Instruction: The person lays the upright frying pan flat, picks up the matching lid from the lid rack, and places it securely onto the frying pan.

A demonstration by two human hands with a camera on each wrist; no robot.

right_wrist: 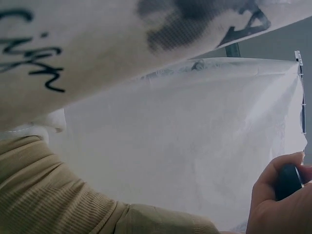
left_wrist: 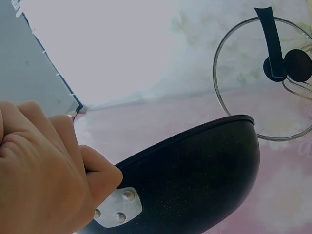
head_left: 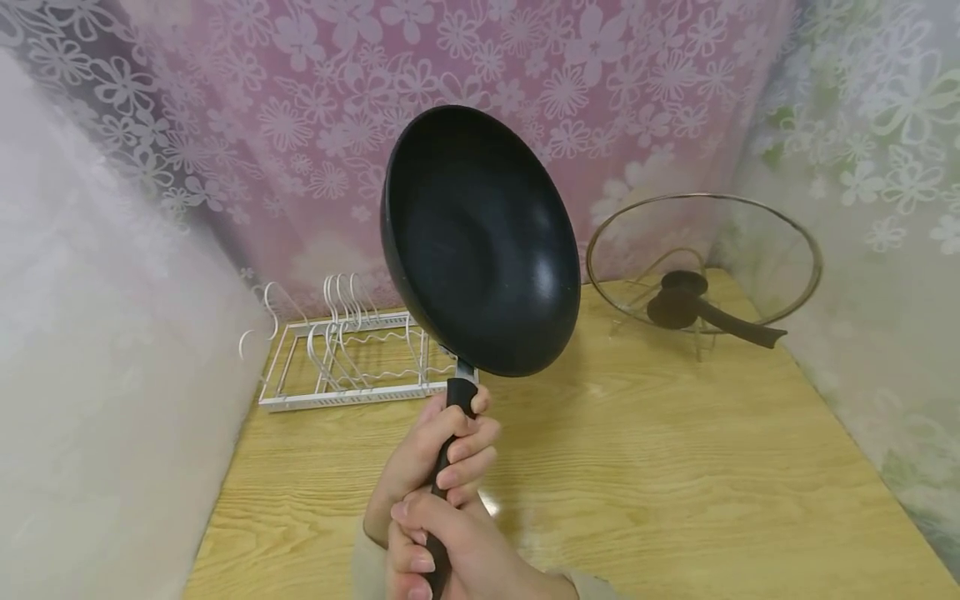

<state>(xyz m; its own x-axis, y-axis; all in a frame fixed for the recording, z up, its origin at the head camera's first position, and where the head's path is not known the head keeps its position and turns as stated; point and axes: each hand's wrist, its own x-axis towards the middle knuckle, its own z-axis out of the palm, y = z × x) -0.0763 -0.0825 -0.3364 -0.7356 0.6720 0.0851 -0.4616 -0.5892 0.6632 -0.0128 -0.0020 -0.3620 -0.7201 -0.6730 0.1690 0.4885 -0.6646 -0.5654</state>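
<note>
A deep black wok point(head_left: 480, 242) is raised over the table, its dark inside facing me and its handle pointing down. My left hand point(head_left: 435, 450) grips the upper part of the black handle, just below the metal neck. Lower on the handle, my right hand point(head_left: 457, 542) wraps round it with the thumb across the front. The left wrist view shows the wok's speckled outside point(left_wrist: 195, 170) and a riveted metal bracket point(left_wrist: 119, 207) beside my left knuckles. In the right wrist view, the dark handle end point(right_wrist: 288, 183) shows between the fingers of my right hand point(right_wrist: 273, 204).
A white wire rack point(head_left: 345, 400) stands on the wooden table point(head_left: 675, 467) at back left. At back right a glass lid point(head_left: 813, 250) with a dark handle point(head_left: 742, 327) leans upright on a small wire stand point(head_left: 699, 342). Flowered curtains point(head_left: 330, 108) enclose the table's back and sides.
</note>
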